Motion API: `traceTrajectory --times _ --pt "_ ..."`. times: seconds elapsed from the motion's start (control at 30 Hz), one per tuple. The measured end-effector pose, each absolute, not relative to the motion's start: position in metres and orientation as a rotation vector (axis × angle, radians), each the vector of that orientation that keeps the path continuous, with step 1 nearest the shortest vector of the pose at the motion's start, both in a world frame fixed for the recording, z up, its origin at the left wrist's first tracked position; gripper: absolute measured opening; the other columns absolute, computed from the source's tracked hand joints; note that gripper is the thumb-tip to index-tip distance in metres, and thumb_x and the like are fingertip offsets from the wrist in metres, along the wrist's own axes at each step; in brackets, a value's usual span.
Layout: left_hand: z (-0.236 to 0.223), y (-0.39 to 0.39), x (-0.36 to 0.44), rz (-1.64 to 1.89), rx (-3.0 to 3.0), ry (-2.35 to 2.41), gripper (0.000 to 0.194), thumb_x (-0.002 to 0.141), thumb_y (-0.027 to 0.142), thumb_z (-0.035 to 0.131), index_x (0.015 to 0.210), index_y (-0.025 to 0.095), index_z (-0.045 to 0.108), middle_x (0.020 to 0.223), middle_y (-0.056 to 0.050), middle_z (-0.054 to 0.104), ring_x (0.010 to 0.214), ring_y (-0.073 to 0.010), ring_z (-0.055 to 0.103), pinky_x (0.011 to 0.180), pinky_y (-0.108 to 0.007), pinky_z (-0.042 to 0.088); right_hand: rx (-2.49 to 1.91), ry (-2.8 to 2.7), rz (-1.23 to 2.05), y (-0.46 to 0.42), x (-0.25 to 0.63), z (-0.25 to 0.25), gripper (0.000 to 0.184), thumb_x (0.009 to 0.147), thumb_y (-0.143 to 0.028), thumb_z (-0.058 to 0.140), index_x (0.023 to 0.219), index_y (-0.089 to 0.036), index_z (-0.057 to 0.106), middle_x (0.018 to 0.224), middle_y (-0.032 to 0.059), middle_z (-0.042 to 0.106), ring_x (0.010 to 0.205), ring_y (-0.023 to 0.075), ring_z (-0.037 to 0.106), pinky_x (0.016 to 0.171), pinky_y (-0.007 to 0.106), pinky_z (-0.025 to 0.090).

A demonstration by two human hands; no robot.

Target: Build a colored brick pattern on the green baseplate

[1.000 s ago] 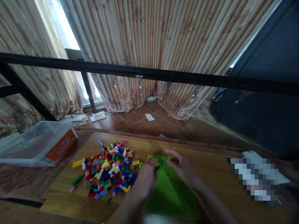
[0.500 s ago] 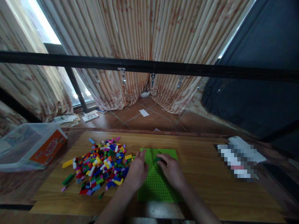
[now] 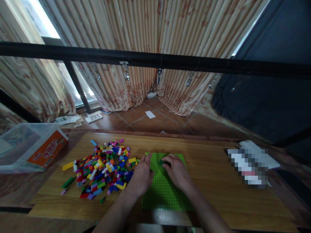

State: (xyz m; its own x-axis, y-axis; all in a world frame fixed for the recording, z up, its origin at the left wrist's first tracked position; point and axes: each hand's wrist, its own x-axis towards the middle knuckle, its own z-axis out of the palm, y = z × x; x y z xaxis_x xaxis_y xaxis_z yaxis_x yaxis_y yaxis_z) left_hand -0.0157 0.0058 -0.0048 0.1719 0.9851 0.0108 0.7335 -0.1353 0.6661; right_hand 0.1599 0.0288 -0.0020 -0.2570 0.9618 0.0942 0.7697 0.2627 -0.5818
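Observation:
A light green studded baseplate point(image 3: 167, 197) lies on the wooden table in front of me. My left hand point(image 3: 142, 174) rests along its left edge, fingers stretched out and holding nothing. Over the upper part of the plate, my right hand point(image 3: 177, 171) pinches a small dark green brick point(image 3: 161, 162) between thumb and fingers. The brick is at the plate's surface; whether it is pressed onto the studs I cannot tell. Left of my left hand spreads a pile of mixed coloured bricks point(image 3: 99, 174), with a long dark green brick point(image 3: 68, 182) at its outer side.
A clear plastic tub point(image 3: 21, 142) with an orange label stands left of the table point(image 3: 213, 181). At the right end lie a pixelated item point(image 3: 247, 168) and a white object point(image 3: 261, 155). A black bar point(image 3: 145, 60) crosses beyond the table, before striped curtains point(image 3: 136, 29).
The view has tipped slightly. My right hand's fingers have curled a little around the dark green brick, which stays near the plate's upper part. My left hand keeps its place.

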Motion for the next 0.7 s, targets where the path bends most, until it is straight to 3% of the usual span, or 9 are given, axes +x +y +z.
traceTrajectory --times 0.7 --pt "-0.0126 0.0024 -0.0135 0.675 1.901 1.548 0.075 0.068 0.001 0.052 0.138 0.016 0.032 0.122 -0.011 0.055 0.111 -0.0219 0.056 0.097 -0.037 0.048 -1.501 -2.129 0.642 0.0341 0.1522 -0.0039 0.019 0.080 -0.015 0.065 0.095 -0.022 0.073 0.092 0.0042 0.065 0.092 0.0186 0.058 0.086 0.031 0.042"
